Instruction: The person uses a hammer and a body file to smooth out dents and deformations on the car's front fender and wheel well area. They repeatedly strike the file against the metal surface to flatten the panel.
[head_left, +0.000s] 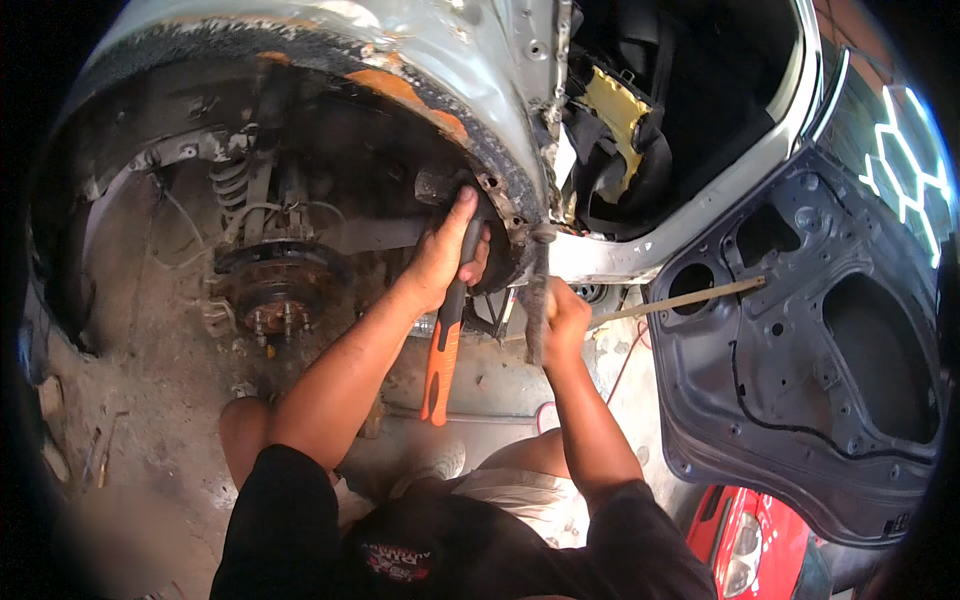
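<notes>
head view: left hand point(446, 250) gripping hammer point(445, 340)

One head cam only, fisheye, looking down and fwd from above person's arms, close on rusty wheel arch point(400, 90), open car door point(800, 330) at right, edges bent

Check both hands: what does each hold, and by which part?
The left hand grips a hammer high on its orange and black handle, near the head. The right hand clasps a dark upright bar near its lower end.
</notes>
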